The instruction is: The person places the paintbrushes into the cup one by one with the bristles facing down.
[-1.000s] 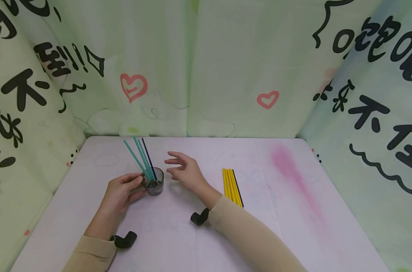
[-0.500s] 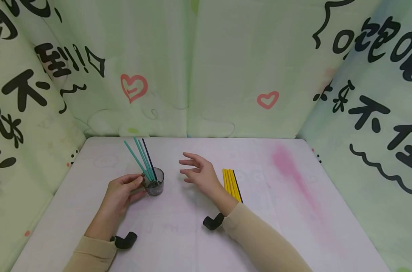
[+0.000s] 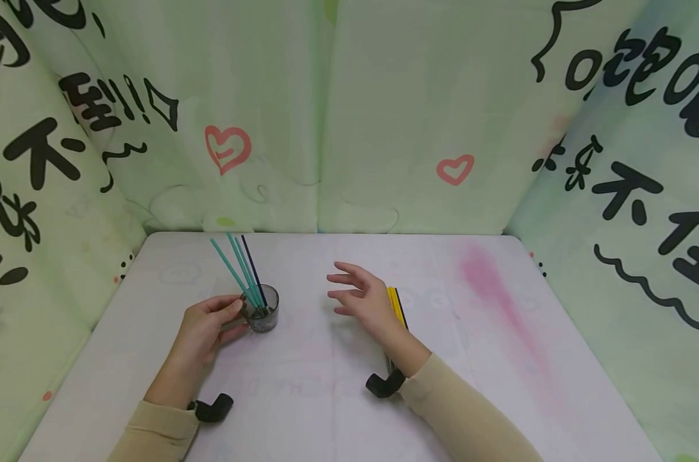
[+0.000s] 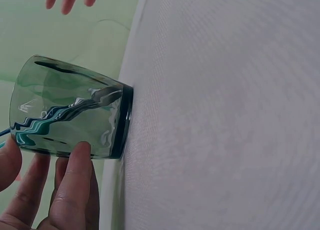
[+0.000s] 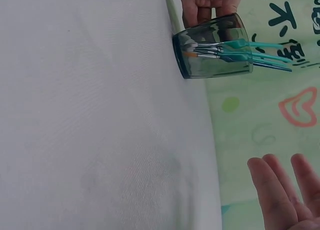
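In the head view my left hand [image 3: 207, 325] holds the side of a smoky clear glass [image 3: 267, 317] that stands upright on the table. The left wrist view has the thumb at the rim of the glass [image 4: 75, 110] and fingers along its wall. Several paintbrushes [image 5: 235, 52] lean in it, bristles down, with teal and dark blue handles. To the right, my right hand [image 3: 363, 301] hangs over the table with spread, relaxed fingers and nothing in them. Behind its wrist lies a row of slim yellow sticks [image 3: 394, 301] with a dark one beside them, partly hidden by the hand and forearm.
A white-covered table [image 3: 303, 398] with a pink smear [image 3: 494, 282] on its right half carries everything. Pale green curtains [image 3: 384, 96] with black writing and red hearts enclose the back and both sides.
My right hand has moved right, away from the glass, and now covers part of the yellow sticks. The left hand and the glass have stayed in place.
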`<state>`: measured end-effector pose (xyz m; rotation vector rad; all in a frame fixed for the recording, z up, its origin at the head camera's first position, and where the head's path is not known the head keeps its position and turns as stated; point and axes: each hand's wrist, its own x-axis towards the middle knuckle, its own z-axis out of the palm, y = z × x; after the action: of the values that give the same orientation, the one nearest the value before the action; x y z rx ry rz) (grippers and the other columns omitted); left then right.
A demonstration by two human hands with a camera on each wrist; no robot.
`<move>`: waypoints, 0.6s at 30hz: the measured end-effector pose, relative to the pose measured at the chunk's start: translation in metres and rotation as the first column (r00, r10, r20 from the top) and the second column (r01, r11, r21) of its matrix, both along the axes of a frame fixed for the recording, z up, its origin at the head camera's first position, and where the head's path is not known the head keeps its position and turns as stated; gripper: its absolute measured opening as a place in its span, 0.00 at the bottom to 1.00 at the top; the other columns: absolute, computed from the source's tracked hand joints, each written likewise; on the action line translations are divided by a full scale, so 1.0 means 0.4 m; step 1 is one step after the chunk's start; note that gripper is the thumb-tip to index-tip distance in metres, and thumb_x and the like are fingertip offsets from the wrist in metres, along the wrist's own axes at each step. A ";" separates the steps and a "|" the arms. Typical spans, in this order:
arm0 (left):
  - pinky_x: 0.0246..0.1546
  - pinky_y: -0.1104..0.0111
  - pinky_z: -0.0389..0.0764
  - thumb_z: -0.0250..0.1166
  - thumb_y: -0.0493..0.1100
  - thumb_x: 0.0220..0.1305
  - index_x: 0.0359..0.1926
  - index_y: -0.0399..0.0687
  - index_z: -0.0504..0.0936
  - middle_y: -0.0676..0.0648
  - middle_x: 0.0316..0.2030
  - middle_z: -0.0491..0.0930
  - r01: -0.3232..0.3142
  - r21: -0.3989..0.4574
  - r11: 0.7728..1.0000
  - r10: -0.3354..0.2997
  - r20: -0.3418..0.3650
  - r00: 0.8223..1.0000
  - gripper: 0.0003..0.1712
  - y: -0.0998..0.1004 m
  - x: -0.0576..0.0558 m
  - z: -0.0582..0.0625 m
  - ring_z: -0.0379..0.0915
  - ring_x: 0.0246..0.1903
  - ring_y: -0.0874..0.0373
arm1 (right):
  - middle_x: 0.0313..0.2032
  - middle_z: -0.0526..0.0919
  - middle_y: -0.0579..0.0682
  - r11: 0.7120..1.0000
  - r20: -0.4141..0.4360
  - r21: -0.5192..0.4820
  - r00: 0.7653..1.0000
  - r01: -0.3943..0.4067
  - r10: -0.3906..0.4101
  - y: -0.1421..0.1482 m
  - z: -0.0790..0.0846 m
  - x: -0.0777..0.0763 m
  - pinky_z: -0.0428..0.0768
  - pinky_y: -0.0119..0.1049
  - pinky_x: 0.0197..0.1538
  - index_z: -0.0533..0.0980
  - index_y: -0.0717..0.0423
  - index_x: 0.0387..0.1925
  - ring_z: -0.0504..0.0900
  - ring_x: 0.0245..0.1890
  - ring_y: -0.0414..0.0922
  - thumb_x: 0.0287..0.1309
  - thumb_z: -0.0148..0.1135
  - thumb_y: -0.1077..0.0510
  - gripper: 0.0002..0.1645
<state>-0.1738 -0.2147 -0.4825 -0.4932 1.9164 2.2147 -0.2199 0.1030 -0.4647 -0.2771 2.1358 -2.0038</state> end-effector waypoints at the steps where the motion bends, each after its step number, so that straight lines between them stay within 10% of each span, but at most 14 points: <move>1: 0.50 0.63 0.94 0.67 0.38 0.77 0.66 0.34 0.81 0.56 0.41 0.85 0.000 0.001 1.000 0.000 0.000 1.000 0.22 0.000 0.000 0.001 0.85 0.42 0.63 | 0.67 0.84 0.60 1.000 0.000 -0.001 1.000 0.002 -0.002 0.006 -0.001 0.003 0.94 0.50 0.53 0.75 0.40 0.72 0.88 0.60 0.63 0.72 0.64 0.66 0.33; 18: 0.50 0.63 0.93 0.67 0.39 0.77 0.69 0.33 0.78 0.56 0.41 0.85 0.003 -0.010 1.000 -0.003 0.007 1.000 0.24 0.001 -0.001 -0.002 0.85 0.42 0.63 | 0.67 0.82 0.64 0.997 0.002 0.053 0.999 0.053 -0.053 0.103 -0.007 0.033 0.95 0.49 0.47 0.76 0.42 0.72 0.87 0.59 0.67 0.69 0.63 0.68 0.34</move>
<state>-0.1741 -0.2142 -0.4832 -0.4982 1.9244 2.1994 -0.2066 0.1442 -0.4675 -0.2116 2.2126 -1.9709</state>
